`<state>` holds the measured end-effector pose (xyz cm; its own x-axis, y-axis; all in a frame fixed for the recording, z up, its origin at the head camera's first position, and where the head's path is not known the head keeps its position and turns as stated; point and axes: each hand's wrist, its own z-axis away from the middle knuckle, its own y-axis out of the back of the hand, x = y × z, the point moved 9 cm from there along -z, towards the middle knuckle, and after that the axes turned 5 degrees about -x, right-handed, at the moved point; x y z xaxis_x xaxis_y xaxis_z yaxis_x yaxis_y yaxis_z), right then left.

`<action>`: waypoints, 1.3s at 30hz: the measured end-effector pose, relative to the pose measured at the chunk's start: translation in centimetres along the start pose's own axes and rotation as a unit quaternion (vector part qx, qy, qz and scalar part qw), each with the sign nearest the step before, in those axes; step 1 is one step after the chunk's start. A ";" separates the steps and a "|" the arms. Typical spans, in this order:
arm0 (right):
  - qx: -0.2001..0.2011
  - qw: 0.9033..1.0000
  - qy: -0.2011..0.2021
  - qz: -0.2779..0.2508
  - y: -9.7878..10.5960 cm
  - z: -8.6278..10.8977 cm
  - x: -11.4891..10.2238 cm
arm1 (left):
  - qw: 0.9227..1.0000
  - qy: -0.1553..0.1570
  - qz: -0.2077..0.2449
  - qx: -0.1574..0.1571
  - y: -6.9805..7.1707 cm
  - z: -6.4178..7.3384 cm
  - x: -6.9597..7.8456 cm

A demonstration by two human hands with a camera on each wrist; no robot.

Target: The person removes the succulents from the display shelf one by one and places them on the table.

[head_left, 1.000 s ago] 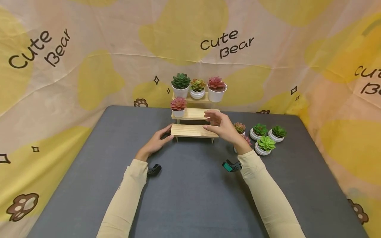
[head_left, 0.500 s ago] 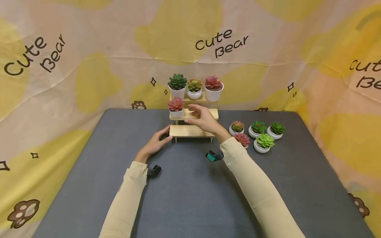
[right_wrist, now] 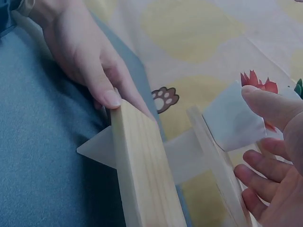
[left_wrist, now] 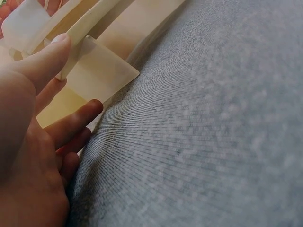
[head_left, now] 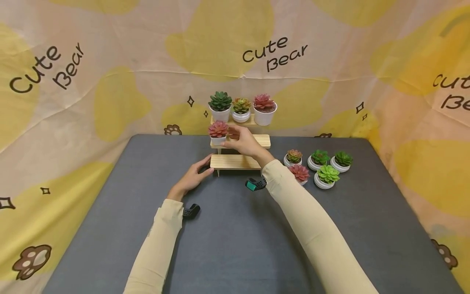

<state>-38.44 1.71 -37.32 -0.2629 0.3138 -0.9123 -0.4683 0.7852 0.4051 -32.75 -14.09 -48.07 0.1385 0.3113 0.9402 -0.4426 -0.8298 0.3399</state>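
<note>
A tiered wooden plant stand with pale translucent legs stands near the back of the table. My left hand grips the left end of its lowest board, thumb and forefinger on either side, as the right wrist view shows. On the middle board's left end sits a pink potted succulent in an angular white pot. My right hand holds this pot from the right, with the thumb against the white wall and the fingers partly behind it. The pot appears to rest on the board.
Along the top board stand a dark green succulent, a yellow-green one and a larger pink one. Several more potted succulents cluster on the grey table right of the stand. A printed cloth hangs behind.
My right hand has moved left from the right end of the stand to the pink succulent on the middle board. The left hand has stayed at the lowest board's end.
</note>
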 end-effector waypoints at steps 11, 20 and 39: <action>0.015 1.000 -0.016 -0.013 -0.2 -0.5 -0.1 | 1.000 0.004 -0.001 -0.005 0.0 0.5 1.4; 0.030 0.999 -0.033 -0.028 -0.2 -0.5 0.1 | 1.000 0.003 -0.002 -0.008 -0.1 0.7 1.9; 0.013 0.998 -0.038 -0.042 -0.7 0.4 -0.1 | 1.000 0.007 -0.006 -0.010 -0.1 0.7 1.7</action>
<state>-37.78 1.30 -37.50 -0.1594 0.2850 -0.9452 -0.4631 0.8240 0.3266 -31.86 -13.78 -46.46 0.1318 0.3268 0.9359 -0.4592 -0.8165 0.3498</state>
